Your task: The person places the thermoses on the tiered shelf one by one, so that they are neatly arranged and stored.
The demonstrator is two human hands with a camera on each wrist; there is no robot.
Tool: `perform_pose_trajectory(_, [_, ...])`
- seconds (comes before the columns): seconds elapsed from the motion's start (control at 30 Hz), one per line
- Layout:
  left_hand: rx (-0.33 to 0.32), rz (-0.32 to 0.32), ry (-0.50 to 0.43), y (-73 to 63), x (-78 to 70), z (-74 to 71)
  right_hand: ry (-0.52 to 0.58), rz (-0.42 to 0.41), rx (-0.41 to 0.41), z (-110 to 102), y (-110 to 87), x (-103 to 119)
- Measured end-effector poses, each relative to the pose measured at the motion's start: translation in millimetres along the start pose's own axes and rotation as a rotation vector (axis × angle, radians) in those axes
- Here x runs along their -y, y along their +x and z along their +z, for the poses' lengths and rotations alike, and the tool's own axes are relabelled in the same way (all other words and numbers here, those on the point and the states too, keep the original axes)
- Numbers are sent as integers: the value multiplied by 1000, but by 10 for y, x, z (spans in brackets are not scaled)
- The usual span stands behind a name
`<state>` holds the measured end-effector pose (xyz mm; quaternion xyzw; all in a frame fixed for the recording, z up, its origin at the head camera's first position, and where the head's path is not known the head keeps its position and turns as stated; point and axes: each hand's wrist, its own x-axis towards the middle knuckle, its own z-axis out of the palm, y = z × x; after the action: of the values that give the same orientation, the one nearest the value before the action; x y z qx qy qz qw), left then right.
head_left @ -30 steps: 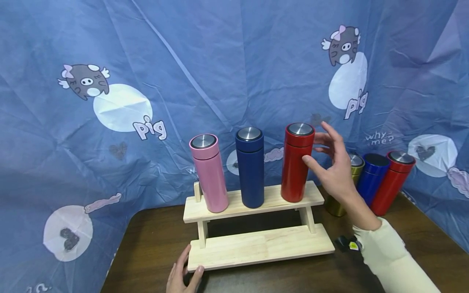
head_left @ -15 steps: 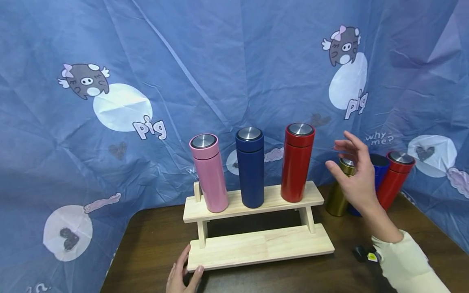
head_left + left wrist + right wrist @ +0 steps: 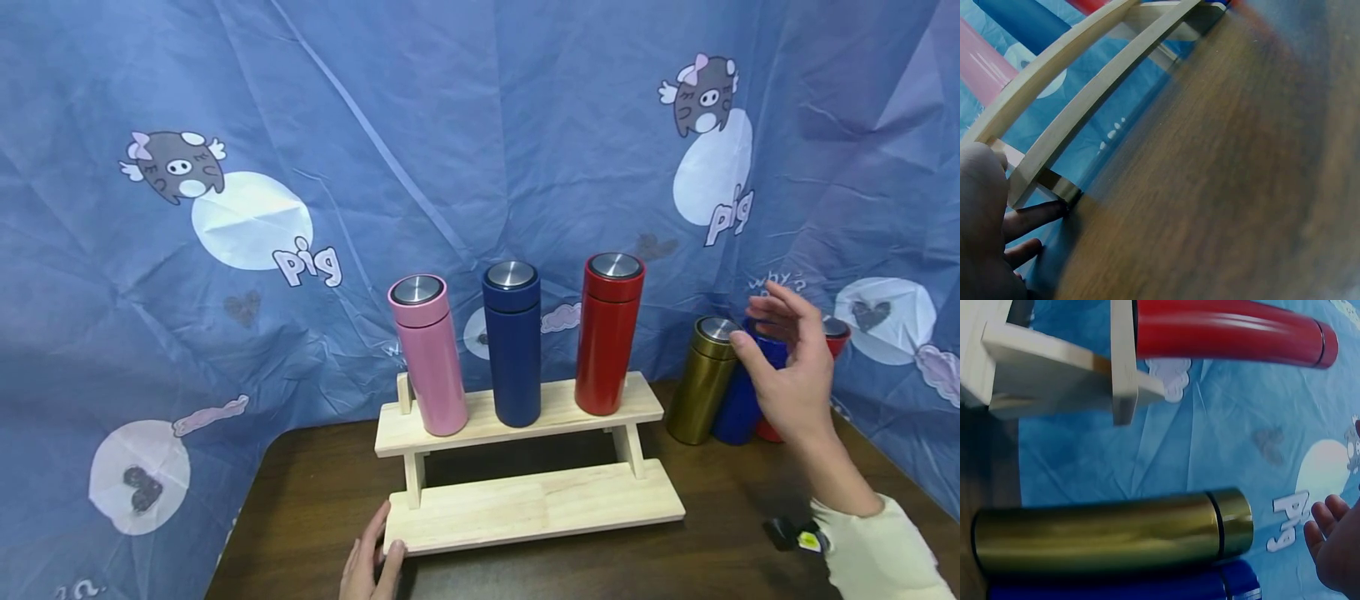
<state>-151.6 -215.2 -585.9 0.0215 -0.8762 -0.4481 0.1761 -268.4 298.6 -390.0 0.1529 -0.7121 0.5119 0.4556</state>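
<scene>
In the head view, a pink insulated bottle point(image 3: 430, 354), a navy insulated bottle point(image 3: 513, 346) and a red insulated bottle point(image 3: 609, 333) stand upright on the upper board of a two-tier wooden display rack point(image 3: 536, 504). My left hand point(image 3: 367, 562) holds the rack's lower left corner, thumb at the front edge and fingers at the end. My right hand point(image 3: 795, 367), thumb and fingers apart and holding nothing, hovers before a gold insulated bottle point(image 3: 701, 387), a blue insulated bottle point(image 3: 738, 408) and a second red bottle point(image 3: 836, 333). It partly hides the blue and second red ones.
The rack and bottles stand on a dark brown wooden table point(image 3: 315, 475). A blue cloth backdrop point(image 3: 420, 125) with pig prints hangs right behind them. A small black object with a yellow-green label point(image 3: 810, 540) is at my right sleeve.
My right hand has moved away from the red bottle on the rack, rightward to the bottles at the right. My left thumb has shifted slightly left; the rack stays put.
</scene>
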Motion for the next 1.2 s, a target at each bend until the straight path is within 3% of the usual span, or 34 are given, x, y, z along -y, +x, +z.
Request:
perform_pose_trajectory(0.1, [-52, 54, -19, -3, 43, 35, 7, 9, -32, -87, -3, -47])
perform_pose_trajectory(0.2, [-64, 83, -12, -4, 63, 54, -4, 27, -70, -180, 0, -89])
perform_pose_trajectory(0.37, [-33, 72, 2, -4, 62, 48, -70, 93, -162, -330, 7, -160])
perform_pose_trajectory(0.6, [-43, 84, 1, -7, 47, 37, -203, 154, -251, -516, 19, -284])
perform_pose_trajectory(0.83, [-48, 84, 0, -15, 49, 36, -343, 183, -262, -634, -16, -443])
perform_pose_trajectory(1.2, [-48, 90, 23, -8, 36, 35, -440, 301, -257, -721, -25, -699])
